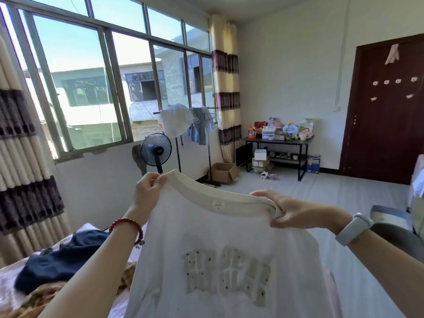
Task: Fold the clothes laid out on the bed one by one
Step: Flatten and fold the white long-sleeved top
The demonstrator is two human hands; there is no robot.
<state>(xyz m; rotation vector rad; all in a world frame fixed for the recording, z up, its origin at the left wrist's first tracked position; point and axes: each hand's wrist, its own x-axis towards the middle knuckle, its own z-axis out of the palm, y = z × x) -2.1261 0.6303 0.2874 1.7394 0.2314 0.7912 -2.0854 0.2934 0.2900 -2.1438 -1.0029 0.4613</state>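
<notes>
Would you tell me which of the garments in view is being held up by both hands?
The white T-shirt, pinched at its collar by the left hand and right hand; the navy garment lies untouched on the bed.

neck tag (pixel 218 204): "3" | white shirt (pixel 229 260) print: unreadable

- One view only, from a camera worn on the person's head.
- It faces forward across the room toward the window (pixel 91 76) and the door (pixel 385 111), tilted slightly down.
- The hands and the shirt (pixel 218 260) they hold up sit close, filling the lower frame; the bed (pixel 9 292) edges in at lower left.
</notes>
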